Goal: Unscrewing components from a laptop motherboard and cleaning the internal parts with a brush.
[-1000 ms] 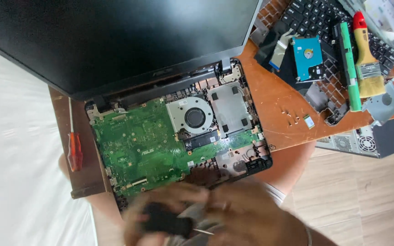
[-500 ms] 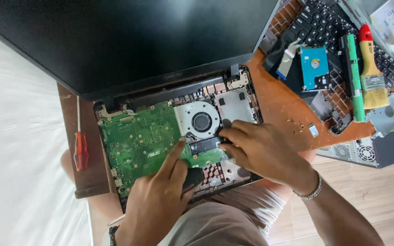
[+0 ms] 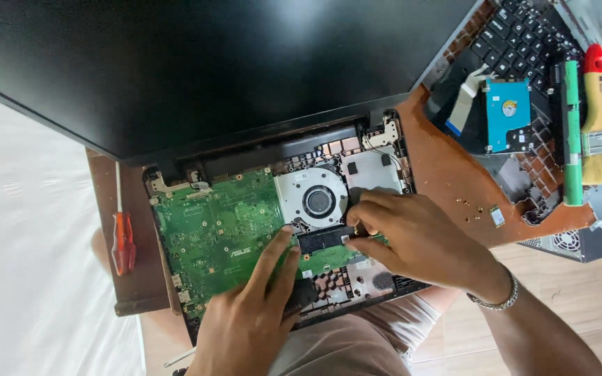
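An opened laptop lies on a small brown table, its green motherboard (image 3: 210,223) and round fan (image 3: 313,197) exposed. A dark memory module (image 3: 322,240) sits just below the fan. My left hand (image 3: 245,320) keeps a black-handled screwdriver (image 3: 301,296) tucked in its palm while its index finger presses at the module's left end. My right hand (image 3: 419,240), with a bracelet on the wrist, pinches the module's right end with its fingertips. The slot under my fingers is hidden.
The laptop's black screen (image 3: 196,63) stands open at the top. An orange screwdriver (image 3: 122,240) lies on the table's left edge. At right are a removed keyboard (image 3: 524,42), a blue hard drive (image 3: 508,115), a brush (image 3: 599,125), a green stick (image 3: 571,132) and loose screws (image 3: 465,203).
A second ago both hands were blurred over my lap with the black screwdriver. They have come up onto the board and settled at the two ends of the memory module.
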